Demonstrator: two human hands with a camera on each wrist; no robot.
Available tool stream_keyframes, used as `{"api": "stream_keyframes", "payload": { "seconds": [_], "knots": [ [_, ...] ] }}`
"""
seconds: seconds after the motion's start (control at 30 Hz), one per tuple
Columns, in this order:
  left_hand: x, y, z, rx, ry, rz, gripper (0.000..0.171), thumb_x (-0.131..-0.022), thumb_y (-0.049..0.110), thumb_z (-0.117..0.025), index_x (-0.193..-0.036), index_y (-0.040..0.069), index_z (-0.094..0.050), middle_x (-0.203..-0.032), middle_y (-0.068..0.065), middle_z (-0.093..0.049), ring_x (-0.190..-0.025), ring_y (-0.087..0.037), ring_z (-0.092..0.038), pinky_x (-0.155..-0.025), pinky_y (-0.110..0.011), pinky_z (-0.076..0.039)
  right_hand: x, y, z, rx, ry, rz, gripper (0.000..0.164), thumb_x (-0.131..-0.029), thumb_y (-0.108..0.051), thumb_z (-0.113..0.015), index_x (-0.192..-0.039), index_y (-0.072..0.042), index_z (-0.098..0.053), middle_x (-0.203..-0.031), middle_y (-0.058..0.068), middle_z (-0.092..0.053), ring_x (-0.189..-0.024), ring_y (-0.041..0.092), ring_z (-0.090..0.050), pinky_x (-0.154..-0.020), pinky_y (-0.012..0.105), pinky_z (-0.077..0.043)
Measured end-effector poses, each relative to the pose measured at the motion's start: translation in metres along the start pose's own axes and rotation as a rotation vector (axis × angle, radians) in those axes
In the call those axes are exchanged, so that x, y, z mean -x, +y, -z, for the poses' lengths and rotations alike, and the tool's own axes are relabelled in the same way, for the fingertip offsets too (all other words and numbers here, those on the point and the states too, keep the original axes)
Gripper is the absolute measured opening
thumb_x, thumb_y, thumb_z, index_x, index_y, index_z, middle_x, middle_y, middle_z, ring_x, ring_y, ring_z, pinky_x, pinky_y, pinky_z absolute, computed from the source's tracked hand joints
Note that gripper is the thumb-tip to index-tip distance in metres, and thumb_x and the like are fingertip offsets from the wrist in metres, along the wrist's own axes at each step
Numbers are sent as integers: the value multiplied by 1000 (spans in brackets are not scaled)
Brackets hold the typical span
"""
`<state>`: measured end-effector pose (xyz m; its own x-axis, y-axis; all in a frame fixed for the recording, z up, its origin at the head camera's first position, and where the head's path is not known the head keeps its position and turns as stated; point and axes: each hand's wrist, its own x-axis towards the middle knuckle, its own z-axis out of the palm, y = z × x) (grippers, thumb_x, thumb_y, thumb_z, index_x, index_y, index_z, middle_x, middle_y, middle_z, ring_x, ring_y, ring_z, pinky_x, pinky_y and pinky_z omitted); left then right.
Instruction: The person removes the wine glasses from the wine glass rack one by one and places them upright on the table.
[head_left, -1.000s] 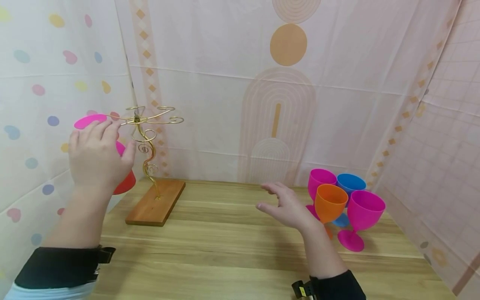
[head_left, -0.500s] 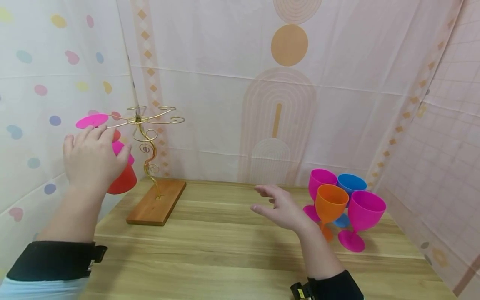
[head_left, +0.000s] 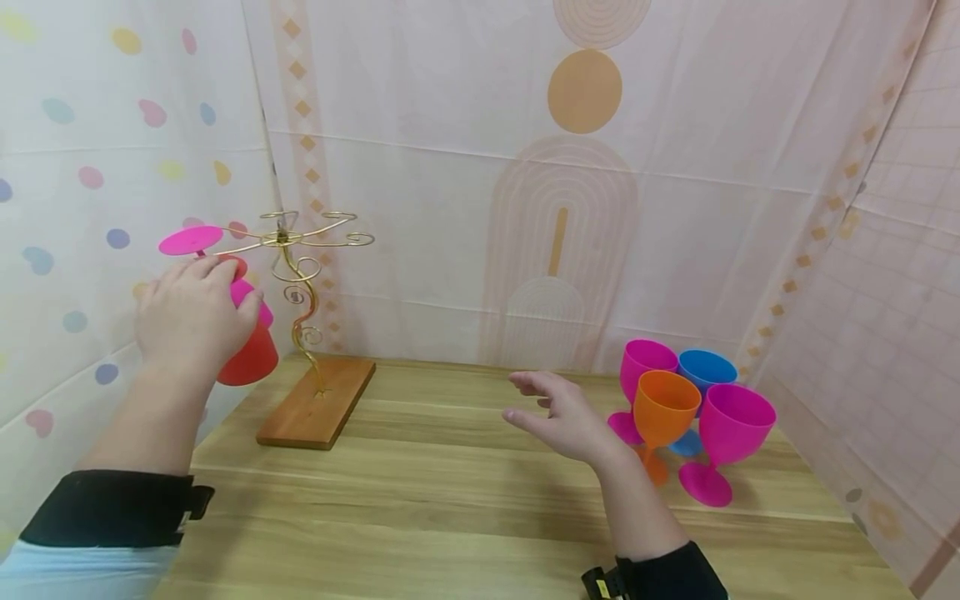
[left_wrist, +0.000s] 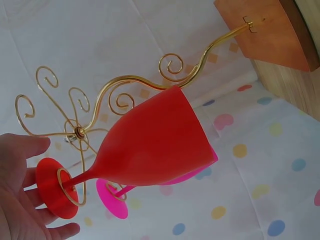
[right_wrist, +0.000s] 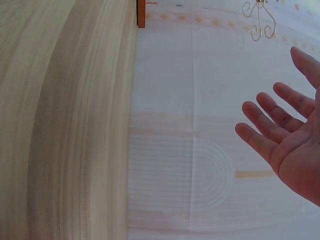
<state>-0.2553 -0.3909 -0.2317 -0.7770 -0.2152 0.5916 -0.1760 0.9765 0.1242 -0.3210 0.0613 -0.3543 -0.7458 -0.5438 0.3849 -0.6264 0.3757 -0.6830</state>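
Note:
A red plastic goblet (left_wrist: 150,140) hangs bowl-down from a gold wire rack (head_left: 306,317), its stem inside a curled hook. Behind it a magenta goblet (left_wrist: 113,200) hangs the same way on another arm. My left hand (head_left: 191,312) is at the red goblet's foot (left_wrist: 52,186); its fingers stretch behind the foot and the thumb stands apart. Whether the fingers touch it I cannot tell. Over the table, my right hand (head_left: 566,419) hovers with loosely bent fingers and holds nothing; the right wrist view shows its bare palm (right_wrist: 300,155).
At the right of the wooden table (head_left: 420,500) stand an orange goblet (head_left: 663,408), a blue goblet (head_left: 707,367) and two magenta goblets, one in front (head_left: 738,423) and one behind (head_left: 647,362). The rack's wooden base (head_left: 318,404) stands at the left, near the curtains.
My left hand has shifted slightly back and left from the rack, uncovering more of the red goblet. The right hand moved a little left, then stayed nearly still.

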Motion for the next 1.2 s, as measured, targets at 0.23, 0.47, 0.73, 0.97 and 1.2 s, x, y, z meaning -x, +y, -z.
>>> {"api": "stream_keyframes", "payload": {
  "seconds": [0.23, 0.47, 0.73, 0.97, 1.2],
  "knots": [
    [0, 1, -4, 8, 15, -3, 55, -100, 21, -53, -150, 1, -44, -149, -30, -42, -141, -51, -30, -113, -69, -24, 0, 3, -2, 9, -9, 11, 53, -93, -32, -76, -140, -12, -60, -136, 1, -62, -127, 23, -57, -106, 50, -47],
    [-2, 1, -6, 27, 22, -5, 52, -103, 20, -45, -151, 0, -43, -150, -29, -42, -140, -50, -32, -115, -66, -23, -1, 3, -2, 10, -17, 10, 53, -93, -33, -76, -140, -13, -60, -137, 0, -62, -126, 23, -57, -106, 51, -47],
    [-4, 2, -7, 39, 28, -44, 51, -103, 15, -45, -150, -3, -43, -150, -30, -42, -141, -51, -31, -117, -62, -23, 1, 1, -1, 22, -21, 0, 53, -94, -34, -76, -140, -14, -60, -137, -1, -62, -126, 22, -57, -106, 50, -47],
    [-5, 0, -6, 38, 29, -54, 50, -103, 15, -45, -150, -5, -42, -149, -31, -42, -140, -51, -32, -116, -62, -25, 1, 1, -2, 13, -22, -15, 53, -94, -35, -75, -140, -16, -60, -137, -3, -61, -127, 21, -56, -107, 51, -45],
    [-5, -1, -2, 29, 25, -44, 51, -104, 16, -43, -150, -6, -41, -149, -32, -42, -140, -50, -32, -116, -63, -26, 1, 0, -2, 21, -26, -16, 52, -94, -35, -75, -141, -16, -60, -138, -3, -61, -127, 21, -56, -108, 50, -45]
  ]
}}
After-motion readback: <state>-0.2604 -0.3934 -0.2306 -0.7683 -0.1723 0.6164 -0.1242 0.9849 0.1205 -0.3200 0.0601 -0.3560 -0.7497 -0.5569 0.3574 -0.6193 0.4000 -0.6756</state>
